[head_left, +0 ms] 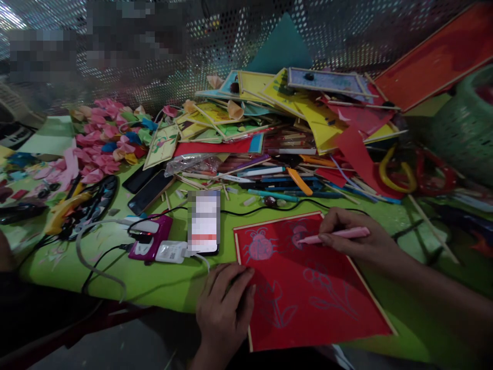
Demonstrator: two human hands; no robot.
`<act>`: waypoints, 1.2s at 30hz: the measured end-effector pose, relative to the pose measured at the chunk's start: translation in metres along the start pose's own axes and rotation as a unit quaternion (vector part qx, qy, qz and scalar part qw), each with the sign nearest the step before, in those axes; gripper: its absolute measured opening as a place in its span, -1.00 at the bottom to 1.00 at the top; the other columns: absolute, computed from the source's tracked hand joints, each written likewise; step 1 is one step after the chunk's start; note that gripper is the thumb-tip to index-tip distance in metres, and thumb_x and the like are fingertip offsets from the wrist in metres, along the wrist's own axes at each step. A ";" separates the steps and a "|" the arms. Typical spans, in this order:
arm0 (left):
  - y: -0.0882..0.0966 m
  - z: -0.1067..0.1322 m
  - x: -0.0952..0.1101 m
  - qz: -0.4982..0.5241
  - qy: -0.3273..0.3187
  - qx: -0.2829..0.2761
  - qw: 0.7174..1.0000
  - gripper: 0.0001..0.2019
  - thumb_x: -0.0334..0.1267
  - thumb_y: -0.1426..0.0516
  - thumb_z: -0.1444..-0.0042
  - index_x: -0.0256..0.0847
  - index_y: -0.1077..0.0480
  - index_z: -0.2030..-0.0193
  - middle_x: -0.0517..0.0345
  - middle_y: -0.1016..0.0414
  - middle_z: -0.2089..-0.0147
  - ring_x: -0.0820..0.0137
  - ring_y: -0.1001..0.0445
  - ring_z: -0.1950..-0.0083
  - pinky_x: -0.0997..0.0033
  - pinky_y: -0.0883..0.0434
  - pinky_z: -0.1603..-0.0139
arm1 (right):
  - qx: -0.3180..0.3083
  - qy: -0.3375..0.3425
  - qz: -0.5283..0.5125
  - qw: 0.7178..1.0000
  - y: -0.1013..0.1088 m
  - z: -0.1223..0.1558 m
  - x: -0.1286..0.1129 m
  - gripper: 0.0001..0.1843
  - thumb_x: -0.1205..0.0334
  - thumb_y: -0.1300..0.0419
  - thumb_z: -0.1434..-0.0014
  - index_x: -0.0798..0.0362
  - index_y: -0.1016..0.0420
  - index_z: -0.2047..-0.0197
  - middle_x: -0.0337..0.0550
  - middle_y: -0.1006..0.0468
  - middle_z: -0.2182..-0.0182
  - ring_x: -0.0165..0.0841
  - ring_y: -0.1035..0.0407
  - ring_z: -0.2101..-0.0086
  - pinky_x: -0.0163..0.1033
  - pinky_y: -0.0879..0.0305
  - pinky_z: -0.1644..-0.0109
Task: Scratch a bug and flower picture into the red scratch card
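Note:
A red sheet (292,288) edged with thin wooden sticks lies on the green tabletop before me. Outlines of two ladybug-like bugs and two flowers are drawn on it; the left bug (260,246) is coloured pink. My right hand (348,236) grips a pink marker (341,235), its tip at the upper-right bug (297,237), which is partly pink. Resting on the sheet's left edge, my left hand (227,303) holds nothing, its fingers loosely stretched.
A lit phone (204,221) lies left of the sheet, beside a purple power strip (152,239) with cables. Behind are piled framed cards (277,97), sticks, markers and scissors (396,169). Pink paper flowers (100,139) heap at left; a green basket (466,123) stands right.

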State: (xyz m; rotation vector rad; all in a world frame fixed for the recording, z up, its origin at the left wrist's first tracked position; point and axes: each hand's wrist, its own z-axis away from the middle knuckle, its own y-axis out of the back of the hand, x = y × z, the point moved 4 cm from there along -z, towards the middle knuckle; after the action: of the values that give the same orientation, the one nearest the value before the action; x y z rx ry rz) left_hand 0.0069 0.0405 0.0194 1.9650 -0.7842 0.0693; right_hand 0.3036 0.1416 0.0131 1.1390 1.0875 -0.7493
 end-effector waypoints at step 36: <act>0.002 -0.002 0.002 0.003 0.007 0.021 1.000 -0.76 -0.41 -0.17 -0.32 -0.12 -0.58 -0.05 0.07 -0.64 0.08 0.31 -0.59 0.04 0.30 -0.53 -0.04 | 0.061 -0.018 -0.037 0.997 0.005 0.000 -0.002 -0.64 -0.08 -0.39 -0.22 0.00 -0.49 0.41 -0.22 -0.49 0.48 -0.33 -0.28 0.46 -0.24 -0.17 0.39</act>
State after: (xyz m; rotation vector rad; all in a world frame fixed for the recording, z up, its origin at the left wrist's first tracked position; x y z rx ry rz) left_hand 0.0082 0.0409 0.0225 1.9999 -0.7859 0.1048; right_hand 0.3075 0.1431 0.0165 1.1897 1.0702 -0.9002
